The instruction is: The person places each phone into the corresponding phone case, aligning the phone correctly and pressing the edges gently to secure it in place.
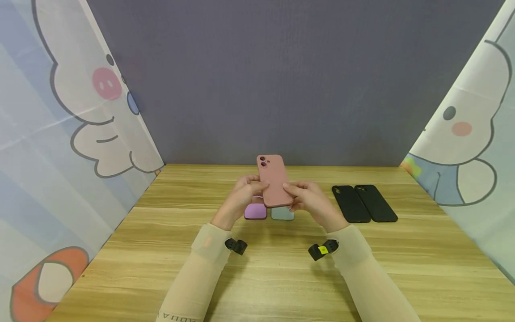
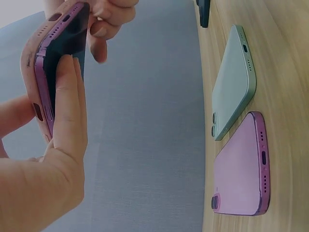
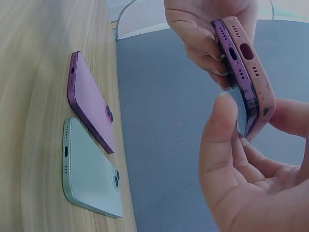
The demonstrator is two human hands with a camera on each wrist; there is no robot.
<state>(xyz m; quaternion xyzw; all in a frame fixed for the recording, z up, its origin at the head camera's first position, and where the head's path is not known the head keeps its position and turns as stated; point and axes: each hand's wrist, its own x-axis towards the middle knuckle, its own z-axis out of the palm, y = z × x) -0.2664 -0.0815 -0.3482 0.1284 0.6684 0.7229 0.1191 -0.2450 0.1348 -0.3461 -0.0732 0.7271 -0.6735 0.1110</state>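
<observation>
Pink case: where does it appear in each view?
Head: pink case near the middle, between the left hand and right hand.
Left wrist: pink case at upper left, side-on.
Right wrist: pink case at upper right, side-on.
Shared landmark: pale green phone on the table, partly hidden in the head view.

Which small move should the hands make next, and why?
Perhaps squeeze the held phone into the pink case at the port end: there its edge stands outside the case, port beside the port hole. The left hand already pinches both, fingers on the screen.
</observation>
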